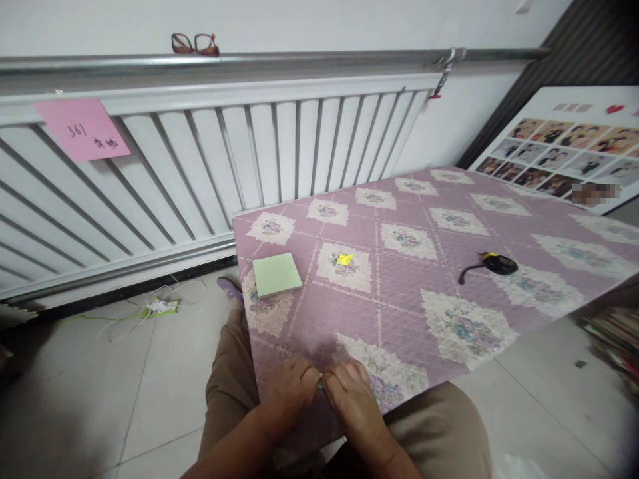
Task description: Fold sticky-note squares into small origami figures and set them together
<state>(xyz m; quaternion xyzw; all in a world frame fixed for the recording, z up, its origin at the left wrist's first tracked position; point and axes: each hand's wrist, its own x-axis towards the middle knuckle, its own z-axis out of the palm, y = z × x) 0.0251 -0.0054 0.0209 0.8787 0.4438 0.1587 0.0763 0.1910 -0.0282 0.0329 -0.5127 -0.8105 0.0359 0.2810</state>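
The worktop [399,299], covered with a quilted purple floral cloth, served as the work area. The left hand [294,382] and right hand [352,389] met over its near corner, between the person's knees. The fingers of both hands were curled inward, their tips pinched on a small pale piece [320,380].

A light green pad [277,275] lay flat near the left edge. A black object [499,265] with a curved tail lay well apart to the right; its type could not be determined. A small yellow folded piece [345,260] lay beyond the hands, right of the pad.

The pale piece was mostly hidden between the fingertips. The step in hand was judged to be fine two-handed shaping; folding could not be confirmed. The next move called for a light, steady pinch from both sides.
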